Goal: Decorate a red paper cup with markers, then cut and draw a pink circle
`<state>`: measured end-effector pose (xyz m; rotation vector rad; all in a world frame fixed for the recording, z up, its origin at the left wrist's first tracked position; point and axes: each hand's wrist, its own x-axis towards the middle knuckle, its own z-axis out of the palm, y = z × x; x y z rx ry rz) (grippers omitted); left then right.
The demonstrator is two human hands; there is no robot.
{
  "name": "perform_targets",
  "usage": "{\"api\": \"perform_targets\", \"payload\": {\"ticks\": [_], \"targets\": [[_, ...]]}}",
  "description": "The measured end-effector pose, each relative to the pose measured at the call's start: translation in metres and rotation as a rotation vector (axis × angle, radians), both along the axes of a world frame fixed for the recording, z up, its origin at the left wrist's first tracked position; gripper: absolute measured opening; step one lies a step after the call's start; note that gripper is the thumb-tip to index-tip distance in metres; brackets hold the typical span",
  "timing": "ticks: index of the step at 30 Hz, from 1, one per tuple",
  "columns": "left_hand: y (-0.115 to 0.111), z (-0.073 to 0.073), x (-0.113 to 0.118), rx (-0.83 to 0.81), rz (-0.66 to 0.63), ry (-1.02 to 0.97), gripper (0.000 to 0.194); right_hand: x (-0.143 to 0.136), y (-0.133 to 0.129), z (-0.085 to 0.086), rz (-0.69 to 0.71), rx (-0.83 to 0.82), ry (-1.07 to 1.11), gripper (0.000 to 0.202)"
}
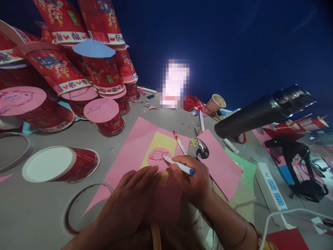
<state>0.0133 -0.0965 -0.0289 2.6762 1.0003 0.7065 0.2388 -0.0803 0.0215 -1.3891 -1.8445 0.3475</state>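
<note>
My right hand [195, 178] grips a white marker [179, 165] with a blue end. The marker's tip meets the right side of a fish outline, drawn in red with a blue eye, on a small pink paper circle [157, 166]. My left hand [135, 194] lies flat, fingers stretched, at the circle's lower left; what its palm covers is hidden. Beneath the circle is a yellow paper [157, 139], which rests on a large pink sheet [132, 142]. Beyond my right hand lie a red-and-white marker [180, 142] and black-handled scissors [202, 151].
Stacked red paper cups [99, 73] with paper discs rise at left. A cup [84, 163] lies nearer, tilted. At right are a dark tumbler [249, 113], a power strip [269, 189] and a black headset-like device [299, 166]. A bright pixelated patch glows at the back.
</note>
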Motion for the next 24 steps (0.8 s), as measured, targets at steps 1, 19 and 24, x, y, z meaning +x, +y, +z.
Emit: {"api": "perform_targets", "payload": {"ticks": [1, 19, 24], "targets": [[0.0, 0.0, 0.0, -0.002, 0.002, -0.005, 0.052, -0.001, 0.0, 0.001, 0.017, -0.005, 0.002, 0.013], [0.004, 0.011, 0.002, 0.074, -0.006, -0.04, 0.045, 0.014, 0.006, -0.005, -0.093, -0.023, 0.01, 0.021], [0.005, 0.014, 0.002, 0.072, 0.011, -0.029, 0.045, 0.018, 0.012, -0.015, -0.039, -0.063, -0.133, 0.027]]}}
